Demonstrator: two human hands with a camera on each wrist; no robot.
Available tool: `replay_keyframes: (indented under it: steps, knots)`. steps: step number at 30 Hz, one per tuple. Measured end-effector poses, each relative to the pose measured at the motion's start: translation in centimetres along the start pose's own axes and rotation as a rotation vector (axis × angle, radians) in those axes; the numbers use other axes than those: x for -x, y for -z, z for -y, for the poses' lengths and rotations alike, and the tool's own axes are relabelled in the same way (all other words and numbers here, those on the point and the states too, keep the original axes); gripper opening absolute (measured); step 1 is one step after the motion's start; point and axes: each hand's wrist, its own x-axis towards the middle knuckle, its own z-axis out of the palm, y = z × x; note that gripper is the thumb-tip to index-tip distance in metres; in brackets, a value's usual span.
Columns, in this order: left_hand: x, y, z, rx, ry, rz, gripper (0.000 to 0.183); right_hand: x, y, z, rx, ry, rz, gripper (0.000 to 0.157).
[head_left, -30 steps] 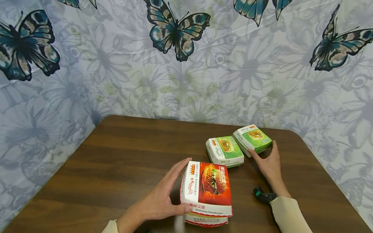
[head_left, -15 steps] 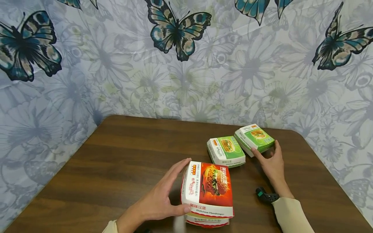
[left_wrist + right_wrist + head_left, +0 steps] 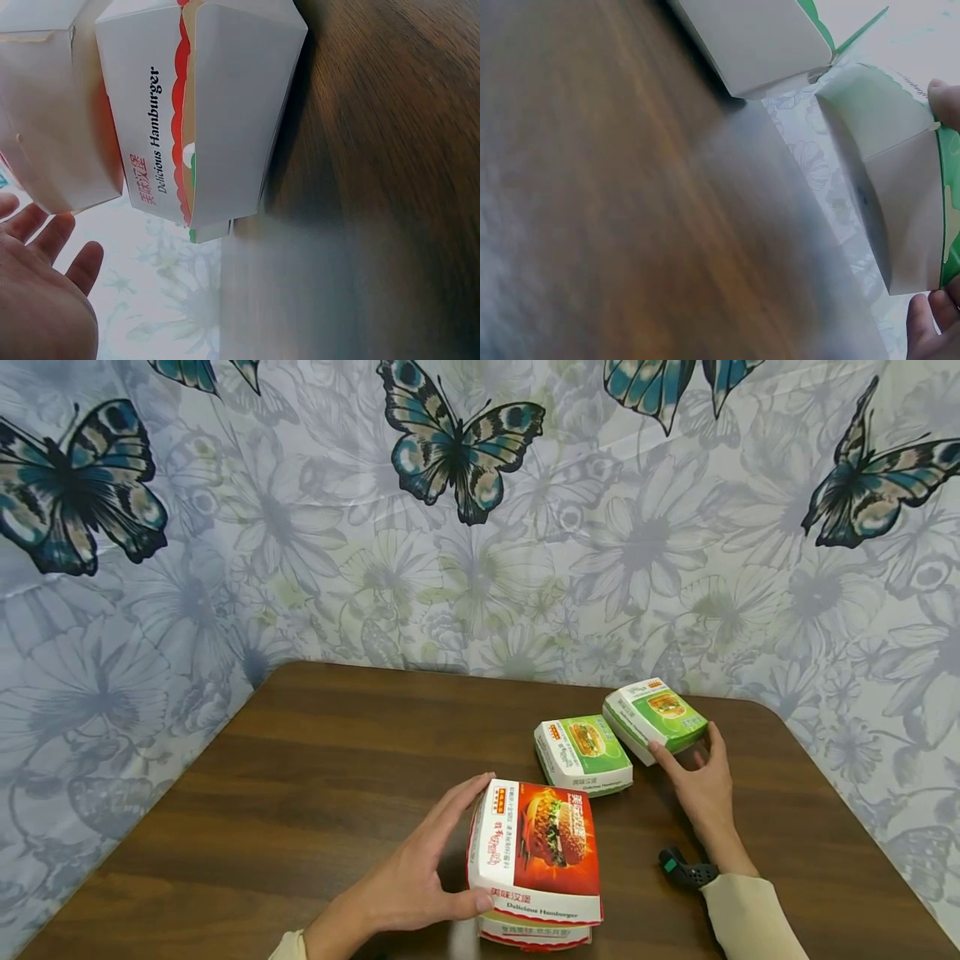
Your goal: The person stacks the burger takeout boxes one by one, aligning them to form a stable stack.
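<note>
Red and white, the upper box (image 3: 553, 847) of two stacked rests on the lower box (image 3: 534, 933), its left side gripped by the left hand (image 3: 416, 872), thumb and fingers spread wide. Farther back at the brown table (image 3: 315, 760) are two more: the right hand (image 3: 702, 789) holds one green box (image 3: 660, 717) between thumb and fingers, and the second green box (image 3: 588, 753) lies just beside it.

The left hand (image 3: 46, 304) shows at the lower left, its fingertips at the lower edge of a pale box (image 3: 64, 124) — and right alongside that is a white box (image 3: 238, 105) with a red scalloped edge, "Delicious Hamburger" printed sideways on it. Brown wood tabletop (image 3: 397, 150) fills the right; below, a pale floral backdrop (image 3: 161, 304) — rather washed out
</note>
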Motion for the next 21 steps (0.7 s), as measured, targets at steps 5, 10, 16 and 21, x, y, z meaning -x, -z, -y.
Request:
replay_keyframes:
  steps: [5,10,16,21]
  knots:
    - [0.1,0.0,-0.1,-0.002,0.011,-0.001,0.107,0.1,0.0,0.5,-0.023,0.012,-0.009,0.107]
    - [0.0,-0.1,-0.1,0.001,0.023,-0.002,0.106,0.2,0.0,1.0,-0.058,0.031,-0.029,0.105]
    - [0.0,-0.1,-0.1,-0.004,0.011,-0.007,0.106,0.1,0.0,1.9,-0.082,0.075,-0.072,0.102]
    - [0.1,-0.1,-0.1,-0.013,0.005,-0.007,0.105,0.2,0.0,2.3,-0.081,0.090,-0.077,0.101]
